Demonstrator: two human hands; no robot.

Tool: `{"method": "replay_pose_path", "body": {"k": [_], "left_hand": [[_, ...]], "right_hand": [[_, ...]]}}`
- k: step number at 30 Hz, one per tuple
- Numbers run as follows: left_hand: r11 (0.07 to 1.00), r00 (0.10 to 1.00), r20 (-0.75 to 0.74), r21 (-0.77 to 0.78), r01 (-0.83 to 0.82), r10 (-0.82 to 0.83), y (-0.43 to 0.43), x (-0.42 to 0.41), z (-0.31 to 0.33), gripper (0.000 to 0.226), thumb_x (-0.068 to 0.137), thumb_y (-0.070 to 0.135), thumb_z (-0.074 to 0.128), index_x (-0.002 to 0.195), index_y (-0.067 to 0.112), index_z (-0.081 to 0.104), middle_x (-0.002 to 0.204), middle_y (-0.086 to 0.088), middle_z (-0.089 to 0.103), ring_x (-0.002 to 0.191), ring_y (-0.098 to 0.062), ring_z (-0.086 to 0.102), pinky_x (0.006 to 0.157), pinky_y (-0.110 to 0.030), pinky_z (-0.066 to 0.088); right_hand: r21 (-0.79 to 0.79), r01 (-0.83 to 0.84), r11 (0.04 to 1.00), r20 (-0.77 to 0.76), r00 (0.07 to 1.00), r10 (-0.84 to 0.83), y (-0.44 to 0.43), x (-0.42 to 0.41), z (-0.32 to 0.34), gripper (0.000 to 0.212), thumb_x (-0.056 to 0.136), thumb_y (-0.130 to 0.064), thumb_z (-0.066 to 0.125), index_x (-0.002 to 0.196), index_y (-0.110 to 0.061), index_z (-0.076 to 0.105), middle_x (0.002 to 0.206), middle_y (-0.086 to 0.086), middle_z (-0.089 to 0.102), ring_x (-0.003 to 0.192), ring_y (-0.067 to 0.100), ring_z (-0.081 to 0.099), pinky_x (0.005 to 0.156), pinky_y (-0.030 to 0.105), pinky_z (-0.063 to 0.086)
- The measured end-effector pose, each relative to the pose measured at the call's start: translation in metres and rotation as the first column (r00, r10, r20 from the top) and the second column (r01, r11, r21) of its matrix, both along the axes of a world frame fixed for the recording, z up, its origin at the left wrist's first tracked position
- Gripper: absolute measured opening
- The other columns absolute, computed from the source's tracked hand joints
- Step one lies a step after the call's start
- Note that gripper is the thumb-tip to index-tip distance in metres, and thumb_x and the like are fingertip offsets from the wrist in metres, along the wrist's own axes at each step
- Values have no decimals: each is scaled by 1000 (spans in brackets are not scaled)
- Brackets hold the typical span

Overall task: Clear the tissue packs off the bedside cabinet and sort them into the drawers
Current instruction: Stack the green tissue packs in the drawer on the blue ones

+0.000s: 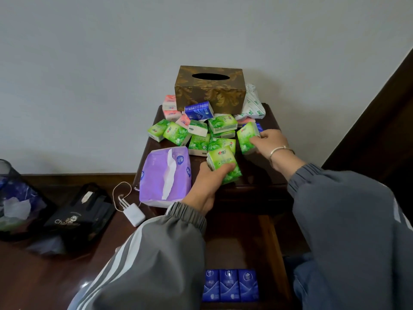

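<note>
left grip (210, 182) clasps a leaf-printed green pack (222, 162), right grip (268, 142) a second green pack (245, 139); three blue packs (230, 285) line the drawer (234, 242).

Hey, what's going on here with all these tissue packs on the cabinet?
A person is sorting tissue packs off a bedside cabinet. The left hand grips one green pack at the front of the heap. The right hand grips a second green pack on the right. A pile of small packs in green, pink and blue lies on top, in front of a patterned tissue box and next to a large purple pack. Below, the open drawer holds three blue packs in a row.
</note>
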State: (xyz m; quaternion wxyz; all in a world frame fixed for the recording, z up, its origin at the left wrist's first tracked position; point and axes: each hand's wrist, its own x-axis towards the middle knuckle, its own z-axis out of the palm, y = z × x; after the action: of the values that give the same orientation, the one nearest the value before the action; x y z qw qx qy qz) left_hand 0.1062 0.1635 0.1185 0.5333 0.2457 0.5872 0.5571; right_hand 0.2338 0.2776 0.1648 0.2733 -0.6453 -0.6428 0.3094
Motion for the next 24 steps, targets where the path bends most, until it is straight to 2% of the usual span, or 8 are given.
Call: {"method": "replay_pose_path", "body": {"k": [3,5,10,12,14,17,20,24], "left_hand": [[990,977,201,136,46,-73,-12,-1,10,47,84,26,68,127,13,56,119,-4,69,107,-16,65,86,-28,53],[970,935,302,206,127,-187,-22,-3,18,45,85,37,62,129,27,56,122,5,67,111,-10,61,91,-32,46],[938,867,417,316,144,-274,-45,-14,38,61,78,36,65,133,13,54,130,-14,60,119,-29,57,107,-47,41],[942,867,440,321,92,-235,-53,-28,43,53,76,36,67,124,16,63,125,-14,64,115,-29,60,105,-46,44],[947,877,447,321,28,-178,-61,-45,46,50,77,35,66,125,19,61,123,-10,66,111,-26,64,100,-44,48],[942,885,457,326,-73,-90,-72,-67,47,51,81,32,64,130,18,56,125,-9,65,115,-26,62,90,-43,54],[947,894,448,302,-115,-34,-85,-80,44,54,83,30,63,134,16,53,128,-10,64,119,-27,60,94,-44,52],[960,912,402,276,-38,-80,-105,-91,39,55,80,29,69,131,14,56,126,-13,64,115,-29,63,90,-45,53]], "right_hand": [[-156,-133,979,-423,905,55,-30,16,9,9,86,-22,63,89,-15,67,80,5,65,60,13,59,49,21,41],[-251,-293,923,-592,800,93,-52,19,13,12,89,-17,61,98,-12,66,78,2,65,57,8,58,48,15,44],[-235,-502,833,-618,739,270,-92,8,20,21,96,-16,49,108,-7,63,87,5,64,71,12,58,67,21,49],[-218,-540,813,-533,764,365,-91,6,24,24,96,-27,48,109,-14,64,97,3,65,74,9,59,65,21,50],[-132,-495,859,-249,855,454,-79,-1,23,24,93,-37,51,105,-23,67,104,-1,67,78,5,62,64,18,50],[69,-280,957,98,957,273,-45,-24,8,38,88,-35,59,119,-13,61,113,6,65,103,20,61,83,27,46],[-53,-259,964,283,922,263,-16,-52,-13,61,86,-39,62,133,-5,44,131,18,51,120,33,50,98,38,43],[-110,-214,971,382,893,240,7,-67,-25,72,78,-45,69,131,-5,41,133,19,50,121,36,49,97,41,44]]}}
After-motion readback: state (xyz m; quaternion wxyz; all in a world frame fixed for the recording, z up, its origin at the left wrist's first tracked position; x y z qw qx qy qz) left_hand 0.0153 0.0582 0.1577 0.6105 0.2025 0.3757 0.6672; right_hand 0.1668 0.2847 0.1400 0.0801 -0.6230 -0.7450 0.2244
